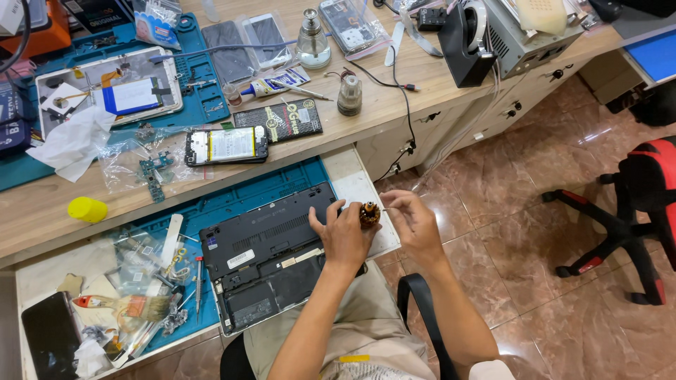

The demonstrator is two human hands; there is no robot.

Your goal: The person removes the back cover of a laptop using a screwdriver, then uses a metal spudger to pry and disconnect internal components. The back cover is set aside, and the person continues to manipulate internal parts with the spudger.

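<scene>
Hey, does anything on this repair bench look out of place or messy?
The dark laptop lies upside down and skewed on the blue mat, its corner jutting past the pull-out shelf edge. The left hand rests on it; both hands pinch a small brown-orange part. A crumpled white tissue lies on the desk.

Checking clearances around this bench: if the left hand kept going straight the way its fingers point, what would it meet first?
The left hand points up and right; its fingertips already touch the small brown coil-like part, also held by the right hand. Beyond it comes the white shelf edge, though depth is unclear.
</scene>
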